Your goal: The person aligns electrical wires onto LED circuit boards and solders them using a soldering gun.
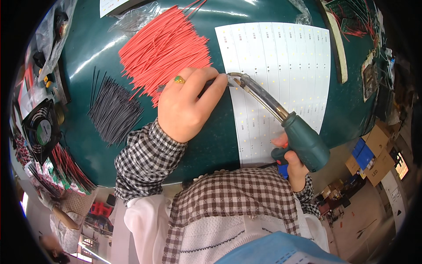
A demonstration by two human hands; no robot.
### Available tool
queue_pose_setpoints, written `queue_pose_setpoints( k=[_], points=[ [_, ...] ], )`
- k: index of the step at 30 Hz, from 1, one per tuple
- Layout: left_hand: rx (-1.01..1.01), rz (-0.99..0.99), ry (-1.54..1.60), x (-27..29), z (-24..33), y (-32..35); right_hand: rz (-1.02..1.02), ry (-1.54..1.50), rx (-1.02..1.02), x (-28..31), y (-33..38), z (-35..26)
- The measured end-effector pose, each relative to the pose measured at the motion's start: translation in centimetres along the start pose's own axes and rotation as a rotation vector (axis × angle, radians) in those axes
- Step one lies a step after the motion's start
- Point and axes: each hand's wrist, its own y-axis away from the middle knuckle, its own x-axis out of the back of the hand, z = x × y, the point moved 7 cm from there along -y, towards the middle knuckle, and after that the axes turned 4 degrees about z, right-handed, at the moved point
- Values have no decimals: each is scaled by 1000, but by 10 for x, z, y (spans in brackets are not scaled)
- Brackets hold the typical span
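Observation:
My left hand (187, 105), with a ring on one finger, pinches a thin dark wire (160, 88) and holds its end at the left edge of a white LED panel (290, 66). My right hand (293, 163) grips the green pistol handle of a soldering gun (303, 141). The gun's metal barrel reaches up-left, and its tip (231, 75) meets the wire end at the panel's edge beside my left fingertips. A heap of red wires (162, 48) lies just behind my left hand. A bundle of black wires (113, 110) lies to its left.
The green table (206, 145) bears a small black fan (39, 130) at the far left, clear plastic bags (136, 15) at the back and circuit boards with red leads (351, 17) at the back right. Cardboard boxes (373, 154) stand on the floor to the right.

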Motion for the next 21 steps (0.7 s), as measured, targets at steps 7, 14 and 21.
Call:
queue_pose_setpoints(
  k=[7, 14, 21],
  points=[
    [8, -11, 0, 0, 0, 0, -25, 5, 8, -3, -1, -5],
    [-19, -12, -36, -1, 1, -3, 39, -56, 73, -1, -6, -14],
    [-18, 28, 23, -4, -1, 4, 46, -83, 114, 16, 2, 3]
  ],
)
